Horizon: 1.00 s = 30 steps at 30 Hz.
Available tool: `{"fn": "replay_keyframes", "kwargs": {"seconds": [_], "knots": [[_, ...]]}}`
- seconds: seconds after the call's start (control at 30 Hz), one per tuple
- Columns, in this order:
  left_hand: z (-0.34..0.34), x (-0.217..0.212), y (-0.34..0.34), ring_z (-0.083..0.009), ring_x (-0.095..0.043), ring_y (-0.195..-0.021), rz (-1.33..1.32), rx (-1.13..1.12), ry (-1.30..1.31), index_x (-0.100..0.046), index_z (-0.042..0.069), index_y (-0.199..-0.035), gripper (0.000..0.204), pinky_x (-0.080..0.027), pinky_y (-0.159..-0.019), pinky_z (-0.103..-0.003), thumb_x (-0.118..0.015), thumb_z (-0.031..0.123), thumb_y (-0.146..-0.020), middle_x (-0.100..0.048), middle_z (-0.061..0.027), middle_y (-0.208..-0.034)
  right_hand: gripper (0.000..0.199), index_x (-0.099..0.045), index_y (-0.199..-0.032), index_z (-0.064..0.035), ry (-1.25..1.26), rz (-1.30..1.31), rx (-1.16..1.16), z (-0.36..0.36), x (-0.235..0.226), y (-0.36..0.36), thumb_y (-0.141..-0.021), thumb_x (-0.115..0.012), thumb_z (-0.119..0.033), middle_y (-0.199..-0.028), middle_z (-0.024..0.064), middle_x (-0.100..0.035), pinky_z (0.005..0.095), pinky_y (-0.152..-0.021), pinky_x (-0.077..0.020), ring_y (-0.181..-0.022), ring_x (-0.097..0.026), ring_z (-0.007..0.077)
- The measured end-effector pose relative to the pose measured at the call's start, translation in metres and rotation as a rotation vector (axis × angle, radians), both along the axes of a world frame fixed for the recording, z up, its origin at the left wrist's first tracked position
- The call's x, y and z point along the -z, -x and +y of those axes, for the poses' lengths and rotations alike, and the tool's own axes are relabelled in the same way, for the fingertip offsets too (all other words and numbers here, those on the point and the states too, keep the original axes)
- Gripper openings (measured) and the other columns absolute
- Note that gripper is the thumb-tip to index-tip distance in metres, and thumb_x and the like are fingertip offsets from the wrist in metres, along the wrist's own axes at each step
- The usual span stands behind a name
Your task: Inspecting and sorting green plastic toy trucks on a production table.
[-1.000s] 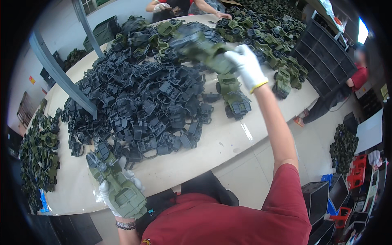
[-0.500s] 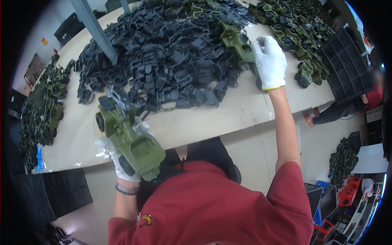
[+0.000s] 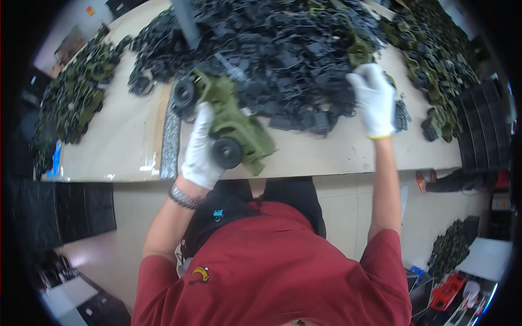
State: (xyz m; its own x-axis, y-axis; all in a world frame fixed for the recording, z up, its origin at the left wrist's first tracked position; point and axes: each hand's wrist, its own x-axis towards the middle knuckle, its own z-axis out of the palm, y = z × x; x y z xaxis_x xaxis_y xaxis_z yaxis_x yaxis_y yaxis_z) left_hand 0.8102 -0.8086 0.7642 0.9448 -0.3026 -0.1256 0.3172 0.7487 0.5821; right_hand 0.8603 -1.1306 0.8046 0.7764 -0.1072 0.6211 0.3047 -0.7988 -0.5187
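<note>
My left hand (image 3: 202, 149), in a white glove, is closed on a green toy jeep (image 3: 239, 122) with black wheels. It holds the jeep tilted above the table's near edge, its thumb along the side. My right hand (image 3: 376, 103), also gloved in white, reaches over the right end of a heap of dark grey plastic parts (image 3: 293, 70). Its thumb and bent fingers stand apart, and I see nothing between them. Just beyond the fingertips lies another green toy jeep (image 3: 359, 49); whether they touch it I cannot tell. A dark grey part (image 3: 402, 117) shows beside that hand.
Rows of green toy jeeps line the table (image 3: 326, 157) at the left (image 3: 76, 103) and right (image 3: 429, 76). A grey post (image 3: 186, 24) rises from the heap. A black crate (image 3: 484, 127) stands at the right edge. Past it, a person's leg (image 3: 454, 182) shows.
My left hand has raised the green jeep away from my body and turned it, so its wheeled side shows. The view has shifted; my right hand is now on the near side of the other jeep.
</note>
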Motion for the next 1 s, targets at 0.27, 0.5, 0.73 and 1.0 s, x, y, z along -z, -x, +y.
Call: {"fn": "replay_keyframes", "kwargs": {"seconds": [0.27, 0.5, 0.73, 1.0], "knots": [[-0.016, 0.007, -0.010, -0.0415, -0.064, -0.110, 0.100, 0.084, 0.115, -0.053, 0.008, -0.133, 0.054, -0.051, -0.101, -0.057, -0.064, 0.045, -0.096, -0.066, -0.0165, -0.118, 0.006, -0.057, -0.095, -0.0061, -0.346, 0.295, -0.075, -0.071, 0.000, 0.054, -0.095, -0.063, -0.003, -0.079, -0.0029, -0.057, 0.0210, -0.057, -0.0451, -0.068, -0.053, 0.0027], [-0.031, 0.020, -0.008, -0.0304, -0.056, -0.125, 0.153, 0.119, 0.141, -0.044, 0.010, -0.147, 0.062, -0.048, -0.105, -0.052, -0.060, 0.043, -0.097, -0.053, -0.0110, -0.142, 0.005, -0.060, -0.088, -0.0063, 0.403, 0.079, 0.182, -0.015, 0.067, 0.082, -0.086, -0.065, -0.007, -0.084, 0.0149, -0.065, 0.0409, -0.065, -0.0517, -0.074, -0.063, 0.0368], [-0.029, 0.010, 0.005, -0.0312, -0.056, -0.126, 0.071, 0.038, 0.048, -0.044, 0.011, -0.148, 0.063, -0.049, -0.104, -0.051, -0.060, 0.044, -0.097, -0.051, -0.0129, -0.144, 0.032, -0.066, -0.109, -0.0076, 0.109, 0.308, -0.003, -0.030, 0.033, 0.078, -0.079, -0.075, -0.010, -0.107, 0.0126, -0.065, 0.0394, -0.084, -0.0521, -0.099, -0.062, 0.0308], [-0.031, 0.011, 0.006, -0.0343, -0.061, -0.118, 0.046, 0.144, 0.136, -0.050, 0.008, -0.136, 0.051, -0.052, -0.101, -0.052, -0.061, 0.037, -0.095, -0.057, -0.0243, -0.135, 0.052, -0.061, -0.126, -0.0105, 0.398, 0.445, -0.188, -0.053, 0.056, 0.087, -0.078, -0.075, -0.022, -0.129, 0.0145, -0.059, 0.0432, -0.099, -0.0472, -0.113, -0.056, 0.0375]]}}
